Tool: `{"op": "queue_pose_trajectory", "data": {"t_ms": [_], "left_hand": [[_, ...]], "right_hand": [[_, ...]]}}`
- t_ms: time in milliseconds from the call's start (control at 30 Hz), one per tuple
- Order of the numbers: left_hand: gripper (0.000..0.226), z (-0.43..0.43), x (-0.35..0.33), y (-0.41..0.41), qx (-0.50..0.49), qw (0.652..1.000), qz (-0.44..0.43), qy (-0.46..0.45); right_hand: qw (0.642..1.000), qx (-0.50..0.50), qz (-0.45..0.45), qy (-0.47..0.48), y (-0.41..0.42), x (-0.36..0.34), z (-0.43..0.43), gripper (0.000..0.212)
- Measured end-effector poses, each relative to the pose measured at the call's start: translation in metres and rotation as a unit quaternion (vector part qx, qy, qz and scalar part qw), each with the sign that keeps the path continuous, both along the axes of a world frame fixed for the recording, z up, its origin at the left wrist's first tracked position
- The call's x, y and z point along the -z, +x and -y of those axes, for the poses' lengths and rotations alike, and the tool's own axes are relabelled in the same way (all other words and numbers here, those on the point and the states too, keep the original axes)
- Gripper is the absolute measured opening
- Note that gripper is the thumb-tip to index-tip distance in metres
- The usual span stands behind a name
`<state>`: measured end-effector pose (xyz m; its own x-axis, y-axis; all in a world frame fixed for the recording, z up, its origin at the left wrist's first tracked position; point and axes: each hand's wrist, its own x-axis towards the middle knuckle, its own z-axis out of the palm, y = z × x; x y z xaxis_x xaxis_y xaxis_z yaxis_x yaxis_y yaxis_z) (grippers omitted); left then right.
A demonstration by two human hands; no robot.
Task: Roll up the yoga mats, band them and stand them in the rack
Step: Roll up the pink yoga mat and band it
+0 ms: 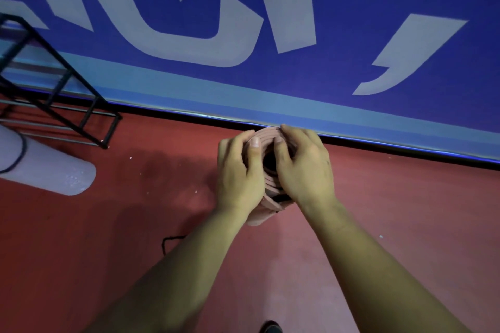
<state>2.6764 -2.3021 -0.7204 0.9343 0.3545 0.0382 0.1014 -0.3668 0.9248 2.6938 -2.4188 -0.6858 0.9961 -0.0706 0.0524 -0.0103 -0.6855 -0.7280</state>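
A rolled pink yoga mat (266,134) stands on end on the red floor, seen from above, its spiral end facing me. My left hand (239,173) wraps its left side with the thumb over the top edge. My right hand (304,165) covers the right side, with its fingers pressed over the layers at the roll's dark centre. A dark band shows on the roll (281,199) just below my right hand. A lilac rolled mat (51,170) with a black band around it lies at the left. The black wire rack (62,84) stands at the far left.
A blue wall banner (270,35) with large pale letters runs behind the mat, meeting the red floor (135,224) along a dark edge. A loose black cord (170,240) lies on the floor by my left forearm. A dark shoe tip (270,327) shows at the bottom.
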Motion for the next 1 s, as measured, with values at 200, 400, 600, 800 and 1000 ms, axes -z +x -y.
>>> {"op": "queue_pose_trajectory", "data": {"t_ms": [200, 400, 600, 800, 1000], "left_hand": [[0.047, 0.002, 0.002, 0.005, -0.006, 0.998, -0.001, -0.068], [0.030, 0.003, -0.001, 0.011, -0.031, 0.995, -0.016, -0.094], [0.048, 0.003, 0.003, 0.004, -0.020, 0.995, -0.006, -0.092], [0.028, 0.003, 0.006, 0.001, -0.037, 0.997, -0.003, -0.066], [0.040, 0.005, 0.012, -0.003, -0.046, 0.995, -0.009, -0.089]], "right_hand": [[1.000, -0.003, 0.012, -0.008, -0.002, 0.000, 0.003, 0.033], [0.997, 0.057, -0.030, 0.045, -0.017, 0.002, 0.004, 0.047], [0.996, 0.048, -0.057, 0.054, -0.019, 0.002, 0.000, 0.054], [0.999, 0.011, -0.035, -0.018, -0.016, -0.003, -0.006, 0.044], [0.989, -0.033, -0.053, -0.132, -0.011, -0.001, -0.019, 0.049]]}}
